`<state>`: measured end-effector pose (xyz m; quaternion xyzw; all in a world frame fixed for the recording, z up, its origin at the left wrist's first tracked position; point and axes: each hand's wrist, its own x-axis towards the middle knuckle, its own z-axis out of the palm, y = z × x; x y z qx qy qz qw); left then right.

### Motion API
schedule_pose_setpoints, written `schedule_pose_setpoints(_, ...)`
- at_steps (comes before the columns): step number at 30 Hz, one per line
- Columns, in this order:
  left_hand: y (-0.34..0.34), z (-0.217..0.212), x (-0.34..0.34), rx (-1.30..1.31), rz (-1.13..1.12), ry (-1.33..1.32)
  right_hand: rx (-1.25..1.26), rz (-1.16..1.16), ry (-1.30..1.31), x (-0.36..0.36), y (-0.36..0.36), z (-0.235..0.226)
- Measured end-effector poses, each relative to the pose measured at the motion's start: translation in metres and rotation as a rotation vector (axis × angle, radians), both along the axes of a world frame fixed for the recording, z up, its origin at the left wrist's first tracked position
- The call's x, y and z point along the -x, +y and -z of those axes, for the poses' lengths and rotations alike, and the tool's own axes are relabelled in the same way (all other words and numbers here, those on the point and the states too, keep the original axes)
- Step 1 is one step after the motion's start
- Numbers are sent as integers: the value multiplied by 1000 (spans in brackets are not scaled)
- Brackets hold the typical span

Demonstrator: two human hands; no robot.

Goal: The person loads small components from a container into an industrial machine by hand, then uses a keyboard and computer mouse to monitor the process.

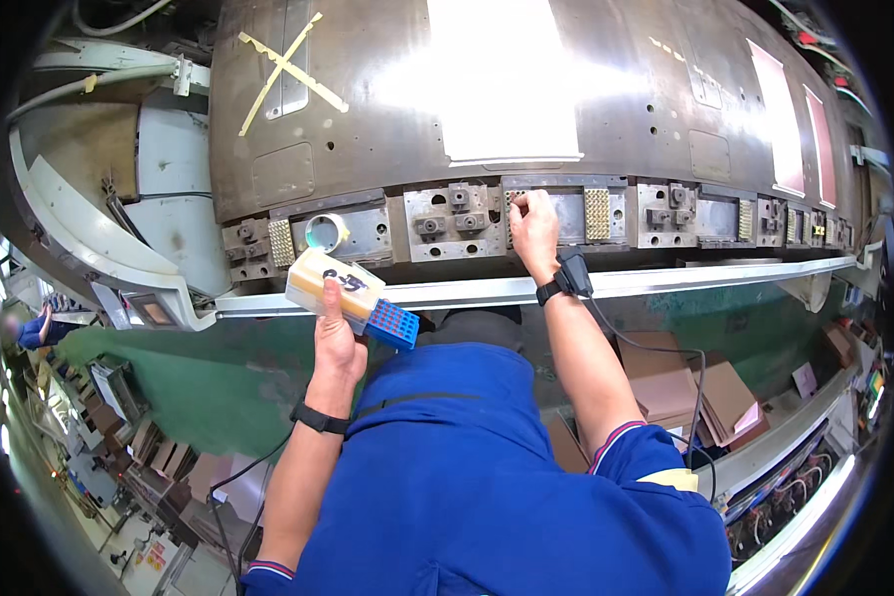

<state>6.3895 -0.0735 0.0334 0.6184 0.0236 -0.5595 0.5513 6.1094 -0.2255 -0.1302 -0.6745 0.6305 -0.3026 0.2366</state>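
Observation:
My left hand point(338, 343) is closed round a pale yellow box point(318, 281) with dark handwritten marks, its thumb on top. Out of the box's right end sticks a blue rack point(392, 325) dotted with small red pieces. My right hand point(536, 233) reaches to the metal ledge, its fingers pinched together over a block of small brass-coloured pins. Whatever lies between those fingertips is too small to make out. Just right of it on the ledge stands another brass-coloured pin block point(597, 214). A roll of tape point(326, 231) rests on the ledge beyond the box.
A large curved metal drum point(387, 129) rises beyond the ledge, bearing a yellow tape cross point(286, 72) and white sheets. Clamp blocks point(457, 221) line the ledge. A pale rail point(477, 292) runs before me. Flattened cardboard point(656, 377) lies right; another person point(40, 328) stands far left.

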Motion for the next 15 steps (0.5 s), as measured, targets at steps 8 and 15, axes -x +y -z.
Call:
schedule_pose_setpoints(8,-11,-13,6,97,-27,149,-444,89,-305,12,30,-37)
schedule_pose_setpoints(15,-36,-24,48,168,158,343,-766,-466,-1044,-34,88,-143)
